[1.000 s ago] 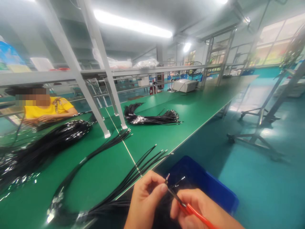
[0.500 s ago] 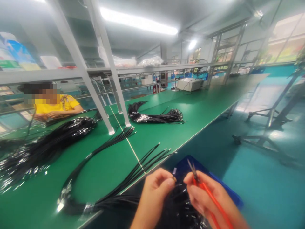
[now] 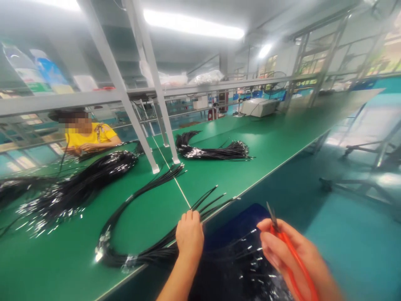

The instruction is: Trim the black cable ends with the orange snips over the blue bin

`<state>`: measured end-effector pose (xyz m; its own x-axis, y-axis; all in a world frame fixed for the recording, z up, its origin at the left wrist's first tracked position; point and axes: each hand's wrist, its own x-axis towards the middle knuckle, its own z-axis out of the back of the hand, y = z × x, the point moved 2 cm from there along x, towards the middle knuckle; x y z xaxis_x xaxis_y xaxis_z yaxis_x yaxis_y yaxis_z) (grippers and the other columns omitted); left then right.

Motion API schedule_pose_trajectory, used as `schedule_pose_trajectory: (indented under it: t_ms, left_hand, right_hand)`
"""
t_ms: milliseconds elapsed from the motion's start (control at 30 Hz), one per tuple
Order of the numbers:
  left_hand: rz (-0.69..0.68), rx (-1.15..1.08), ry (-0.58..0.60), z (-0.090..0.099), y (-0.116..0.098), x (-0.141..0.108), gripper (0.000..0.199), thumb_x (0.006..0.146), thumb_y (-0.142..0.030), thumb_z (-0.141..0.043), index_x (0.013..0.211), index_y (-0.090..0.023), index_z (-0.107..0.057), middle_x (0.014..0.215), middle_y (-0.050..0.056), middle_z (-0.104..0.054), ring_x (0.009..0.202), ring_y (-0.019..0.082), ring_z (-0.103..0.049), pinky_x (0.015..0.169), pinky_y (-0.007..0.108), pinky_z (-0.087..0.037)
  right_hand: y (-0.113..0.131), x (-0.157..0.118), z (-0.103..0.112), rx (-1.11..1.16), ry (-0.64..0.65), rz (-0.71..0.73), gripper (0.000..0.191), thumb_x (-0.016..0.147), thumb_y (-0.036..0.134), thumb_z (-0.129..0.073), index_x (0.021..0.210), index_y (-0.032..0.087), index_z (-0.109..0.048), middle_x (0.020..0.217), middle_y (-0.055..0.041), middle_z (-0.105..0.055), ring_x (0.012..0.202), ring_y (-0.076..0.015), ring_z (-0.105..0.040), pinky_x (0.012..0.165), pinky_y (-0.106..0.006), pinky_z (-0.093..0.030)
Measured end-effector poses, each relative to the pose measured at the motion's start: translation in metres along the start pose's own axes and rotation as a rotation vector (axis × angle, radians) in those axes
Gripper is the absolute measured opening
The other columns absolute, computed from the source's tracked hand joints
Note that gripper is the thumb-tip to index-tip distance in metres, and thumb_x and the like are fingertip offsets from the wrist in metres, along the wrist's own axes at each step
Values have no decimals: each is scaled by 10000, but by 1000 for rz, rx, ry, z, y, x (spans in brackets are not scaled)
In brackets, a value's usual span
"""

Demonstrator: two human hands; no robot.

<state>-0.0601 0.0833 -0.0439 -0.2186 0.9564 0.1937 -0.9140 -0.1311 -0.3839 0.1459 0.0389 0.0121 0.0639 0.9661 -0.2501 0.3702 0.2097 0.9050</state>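
My left hand is at the front edge of the green table, its fingers curled over the loose ends of a bundle of black cables. The fingertips are hidden behind the hand. That bundle bends in a U on the tabletop, with clear wrapping at the curve and metal tips at its ends. My right hand grips red-handled scissors beyond the table edge, their narrow blades pointing up and slightly apart. Below both hands, more black cables with shiny tips lie over a dark blue bin.
Another black bundle lies farther along the green table. A large cable pile is at the left, near a co-worker in a yellow top. White shelf posts rise from the table. A wheeled stand is at the right.
My left hand has moved left from beside the scissors to the cable ends at the table edge; the small piece it pinched no longer shows. My right hand still holds the scissors. The view has shifted.
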Motion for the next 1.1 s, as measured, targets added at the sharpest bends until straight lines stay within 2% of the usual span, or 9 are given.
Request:
schedule_pose_trajectory:
  t_ms: [133,233,367,467,500,567,700,967,1100]
  left_hand:
    - [6,-83,12,12,1,6,194,732,-47,-545,638,-213,-510,686,18,-567,760,243,-572,705,340,-395]
    - [-16,-233,39,28,-11,5,154,769,-72,-476,739,-221,-500,656,-8,-589,659,202,-600,631,294,-422]
    - [-217,-579,127,45,-47,-15,128,771,-141,-535,870,-221,-550,798,8,-655,785,193,-632,699,266,-466]
    - [-371,-825,176,48,-67,-37,84,772,-158,-569,801,-217,-621,766,24,-642,733,195,-603,667,266,-462]
    - [-374,-875,169,48,-70,-42,75,779,-175,-574,766,-214,-637,742,25,-632,701,189,-587,641,260,-453]
    - [-283,-975,183,45,-70,-47,97,788,-231,-589,736,-203,-666,696,19,-611,625,167,-546,577,244,-426]
    - [-51,-1158,338,39,-65,-49,195,749,-354,-651,707,-168,-690,635,2,-590,541,129,-504,512,218,-392]
    - [-55,-1063,276,43,-67,-53,205,734,-361,-672,650,-180,-713,654,24,-636,625,176,-561,606,259,-431]
    - [-73,-1053,310,37,-64,-55,197,770,-348,-640,679,-180,-687,666,24,-651,650,181,-582,631,264,-438]
  right_hand:
    - [0,2,2,41,-78,70,317,550,326,-837,767,197,-646,550,51,-540,469,-73,-433,440,-191,-330]
    - [-2,4,5,99,-136,139,310,594,322,-806,808,202,-617,488,77,-499,423,-73,-418,419,-193,-324]
    - [-12,5,-4,95,-115,162,274,664,322,-751,849,194,-595,468,65,-525,444,-107,-467,449,-213,-365]
    - [-18,1,-13,154,-116,122,272,651,313,-753,840,195,-597,511,63,-530,445,-102,-463,439,-208,-364]
    - [-19,-1,-15,171,-118,123,274,640,305,-760,834,197,-599,532,60,-537,446,-99,-461,436,-208,-366]
    - [-19,-6,-20,192,-127,155,280,622,277,-773,832,201,-604,595,41,-578,466,-101,-478,446,-212,-388]
    - [-17,-14,-27,255,-145,207,289,614,230,-772,844,211,-599,721,7,-650,531,-121,-551,526,-247,-463]
    - [-12,-17,-34,261,-106,238,203,668,196,-740,802,213,-589,661,45,-615,531,-104,-551,558,-224,-457]
    - [-13,-13,-29,318,-24,112,177,666,195,-731,765,198,-584,637,35,-620,511,-102,-536,522,-217,-441]
